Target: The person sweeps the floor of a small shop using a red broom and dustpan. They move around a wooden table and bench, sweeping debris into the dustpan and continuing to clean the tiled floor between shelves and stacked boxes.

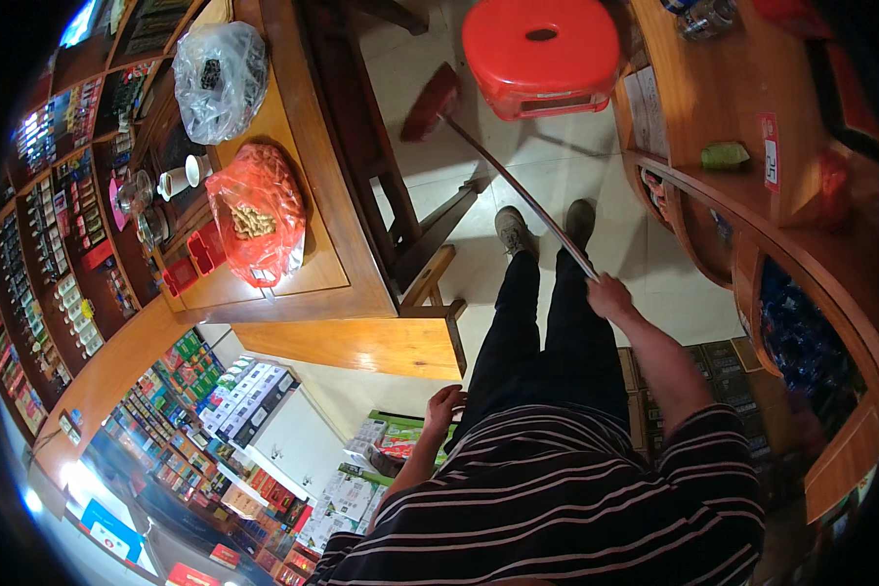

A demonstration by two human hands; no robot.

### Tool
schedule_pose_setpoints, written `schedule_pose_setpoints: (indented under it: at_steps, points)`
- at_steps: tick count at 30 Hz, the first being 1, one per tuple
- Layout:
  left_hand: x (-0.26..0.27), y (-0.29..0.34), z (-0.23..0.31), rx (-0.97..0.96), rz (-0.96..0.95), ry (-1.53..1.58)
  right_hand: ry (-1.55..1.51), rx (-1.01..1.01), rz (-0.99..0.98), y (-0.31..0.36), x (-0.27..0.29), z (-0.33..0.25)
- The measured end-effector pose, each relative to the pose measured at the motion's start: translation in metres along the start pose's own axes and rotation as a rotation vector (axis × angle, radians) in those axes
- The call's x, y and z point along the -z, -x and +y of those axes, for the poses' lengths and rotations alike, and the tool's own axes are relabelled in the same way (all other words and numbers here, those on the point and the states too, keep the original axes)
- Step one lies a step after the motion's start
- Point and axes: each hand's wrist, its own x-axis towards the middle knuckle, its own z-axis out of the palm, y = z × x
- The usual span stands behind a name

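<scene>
My right hand (610, 297) is closed round the upper end of a broom's long metallic handle (523, 192). The handle slants away to the far left, where the red broom head (430, 104) rests on the pale tiled floor, beside a dark wooden table frame. My left hand (444, 403) hangs by my left thigh, holding nothing, its fingers loosely bent and a little apart. A red plastic stool (541, 49) stands just right of the broom head. My two shoes (514, 230) are on the tiles left of the handle.
A wooden table (313, 195) at the left bears a red bag of peanuts (256, 223), a clear plastic bag (219, 83) and white cups. Curved wooden shelving (752, 220) lines the right. Stacked boxes (347, 493) stand at the lower left, and dark cartons (723, 376) behind my right arm.
</scene>
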Motion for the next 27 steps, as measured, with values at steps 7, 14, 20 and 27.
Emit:
schedule_pose_setpoints:
  at_steps: [7, 14, 20, 27]
  points:
    - [-0.015, -0.018, 0.042, -0.080, -0.054, -0.114, -0.219, 0.055, -0.048, 0.078, 0.032, 0.030]
    - [-0.049, -0.027, 0.111, -0.102, -0.053, -0.249, 0.033, 0.301, 0.061, -0.081, 0.019, -0.071]
    - [-0.112, -0.080, 0.206, -0.293, -0.179, -0.216, 0.178, 0.055, 0.064, 0.007, 0.033, 0.064]
    - [-0.243, -0.274, 0.357, -0.400, -0.414, 0.145, 0.047, -0.334, -0.123, 0.118, 0.045, 0.127]
